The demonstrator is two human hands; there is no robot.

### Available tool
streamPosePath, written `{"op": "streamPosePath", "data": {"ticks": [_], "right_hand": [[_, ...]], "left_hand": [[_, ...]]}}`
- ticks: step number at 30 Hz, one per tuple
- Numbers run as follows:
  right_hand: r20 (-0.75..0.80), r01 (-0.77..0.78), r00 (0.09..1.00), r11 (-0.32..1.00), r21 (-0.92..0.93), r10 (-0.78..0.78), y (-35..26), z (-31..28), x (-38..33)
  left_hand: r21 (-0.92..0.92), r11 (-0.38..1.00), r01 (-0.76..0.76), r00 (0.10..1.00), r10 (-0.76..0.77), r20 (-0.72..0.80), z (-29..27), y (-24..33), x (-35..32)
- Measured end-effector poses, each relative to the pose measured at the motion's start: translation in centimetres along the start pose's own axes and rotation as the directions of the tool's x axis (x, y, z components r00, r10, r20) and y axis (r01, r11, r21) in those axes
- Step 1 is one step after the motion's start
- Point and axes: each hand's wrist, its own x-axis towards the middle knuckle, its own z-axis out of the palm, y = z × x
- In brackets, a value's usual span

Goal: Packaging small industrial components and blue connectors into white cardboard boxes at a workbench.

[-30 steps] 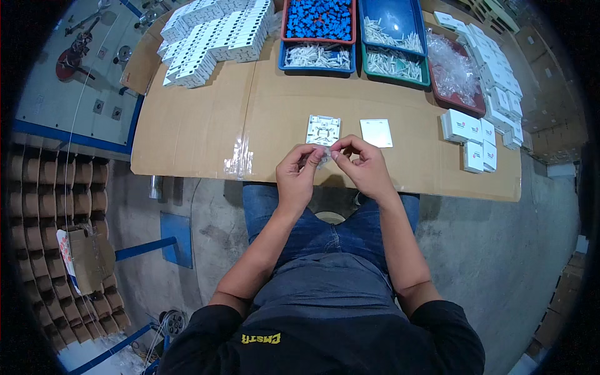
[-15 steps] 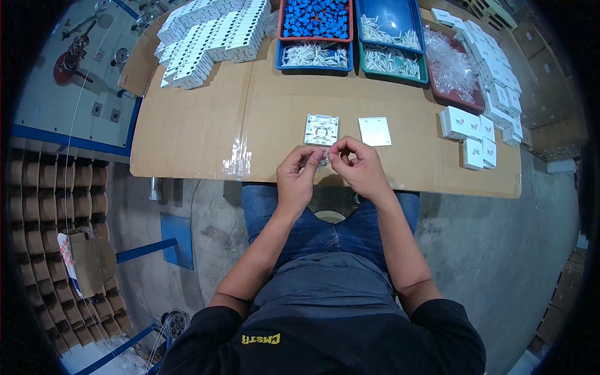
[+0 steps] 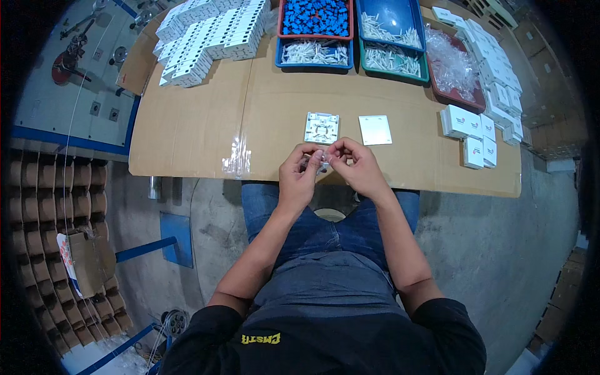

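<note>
Cardboard-covered bench (image 3: 187, 125) supports us: left hand (image 3: 300, 178) and right hand (image 3: 353, 165) pinch a small part (image 3: 320, 164) together, white housing (image 3: 321, 127) just beyond within reach.

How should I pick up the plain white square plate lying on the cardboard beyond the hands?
The white square plate lies flat, so nothing offers a grip from above. Probably pinch it by two opposite edges, coming from its near side, next to the right hand. Bare cardboard surrounds it; the ribbed white part lies apart, leftward.
</note>
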Motion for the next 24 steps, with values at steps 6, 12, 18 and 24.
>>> {"op": "streamPosePath", "data": {"ticks": [6,12,18,24], "right_hand": [[0.163,-0.150,0.978,0.980,0.128,0.128,3.2,-1.3,-0.5],[0.113,-0.105,0.988,0.994,0.020,0.102,4.5,-2.0,1.3],[0.002,0.081,0.996,0.962,-0.261,-0.084,4.0,-2.6,5.3],[0.099,0.230,0.970,0.694,-0.682,-0.224,4.7,-2.6,7.1]], "left_hand": [[0.061,0.976,0.209,0.967,-0.216,0.136,-0.9,-0.7,-0.8],[0.025,0.894,0.448,0.870,-0.442,0.217,-3.6,-4.9,1.9],[0.329,0.944,-0.035,0.990,-0.014,0.144,-3.5,-3.4,7.6],[0.755,0.469,-0.459,0.889,0.245,0.388,-4.7,-4.9,9.7]]}}
